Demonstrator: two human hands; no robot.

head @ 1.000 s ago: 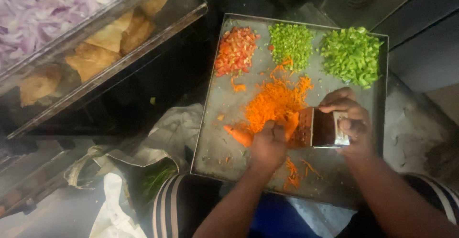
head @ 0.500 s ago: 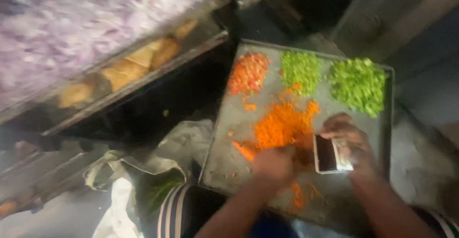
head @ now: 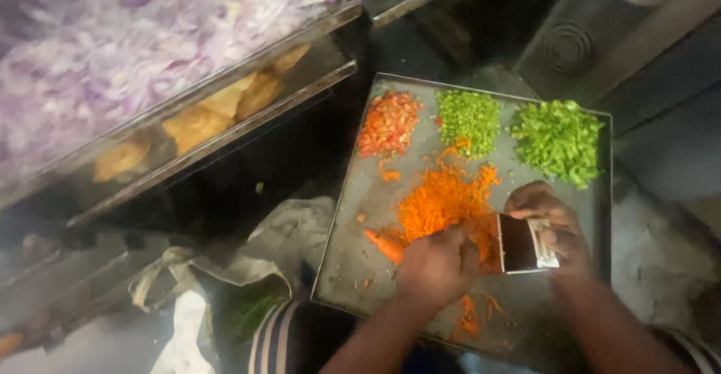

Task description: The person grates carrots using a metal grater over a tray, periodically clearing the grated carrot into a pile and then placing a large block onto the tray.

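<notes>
My left hand is closed around a piece of carrot whose orange end sticks out to the left, pressed against a small metal grater. My right hand grips that grater on the steel tray. A heap of grated carrot lies just beyond both hands. At the tray's far side sit a pile of chopped tomato, a pile of finely chopped green vegetable and a pile of coarser chopped green pepper.
A glass case at the left holds fried snacks, with a mass of sliced purple onion on top. A crumpled plastic bag and white cloth lie left of the tray. A grey metal surface stands behind.
The view has shifted so the tray sits further right and lower. My left hand has slid the carrot along the grater; my right hand still holds the grater in place.
</notes>
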